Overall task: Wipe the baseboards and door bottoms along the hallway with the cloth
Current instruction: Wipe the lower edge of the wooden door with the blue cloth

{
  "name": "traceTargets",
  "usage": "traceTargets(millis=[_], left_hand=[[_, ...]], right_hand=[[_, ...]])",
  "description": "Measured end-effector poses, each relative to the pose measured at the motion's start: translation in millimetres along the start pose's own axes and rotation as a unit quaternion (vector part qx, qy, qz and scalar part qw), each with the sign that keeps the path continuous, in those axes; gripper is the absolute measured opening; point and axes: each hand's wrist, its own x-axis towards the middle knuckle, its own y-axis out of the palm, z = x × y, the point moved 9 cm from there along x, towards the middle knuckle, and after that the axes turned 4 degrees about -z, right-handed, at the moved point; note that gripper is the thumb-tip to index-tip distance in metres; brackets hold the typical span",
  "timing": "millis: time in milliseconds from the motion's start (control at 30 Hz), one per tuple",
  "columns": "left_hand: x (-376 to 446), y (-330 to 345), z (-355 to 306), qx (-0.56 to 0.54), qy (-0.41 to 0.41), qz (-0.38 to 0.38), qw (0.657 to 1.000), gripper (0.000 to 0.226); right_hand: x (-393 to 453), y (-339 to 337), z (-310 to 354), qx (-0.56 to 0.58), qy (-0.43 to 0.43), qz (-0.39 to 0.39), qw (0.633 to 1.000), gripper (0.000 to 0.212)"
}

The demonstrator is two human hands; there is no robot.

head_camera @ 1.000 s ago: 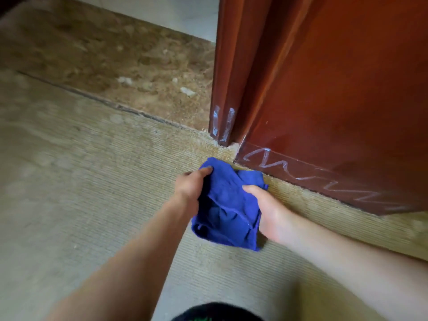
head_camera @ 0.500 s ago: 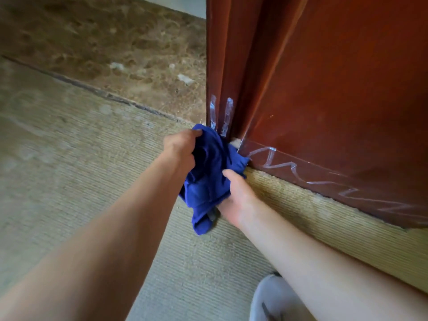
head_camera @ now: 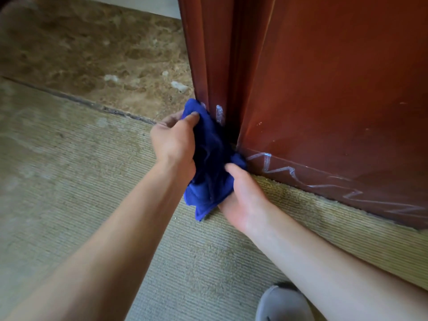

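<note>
A blue cloth [head_camera: 209, 158] is bunched between both hands at the foot of a red-brown door frame [head_camera: 208, 66]. My left hand [head_camera: 173, 142] grips its upper part and holds it against the frame's lower edge, beside a white mark [head_camera: 219, 113]. My right hand [head_camera: 243, 195] holds the cloth's lower part from below, thumb on top. To the right runs the red-brown baseboard [head_camera: 335, 177], scribbled with white zigzag marks [head_camera: 301, 179].
Beige ribbed carpet [head_camera: 81, 181] covers the floor under my arms. Beyond a dark seam lies brown marbled stone floor [head_camera: 92, 54] with a few white crumbs. A grey shoe [head_camera: 284, 302] shows at the bottom right.
Both hands have carried the cloth up from the carpet to the frame's base. The cloth now covers the left white streak on the frame.
</note>
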Motion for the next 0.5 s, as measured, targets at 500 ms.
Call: traceTargets(millis=[500], left_hand=[[-19,9,-56,0.018,0.134,0.045,0.990,0.017]], right_hand=[[-23,31,4,0.061,0.020,0.017,0.998,0.035]])
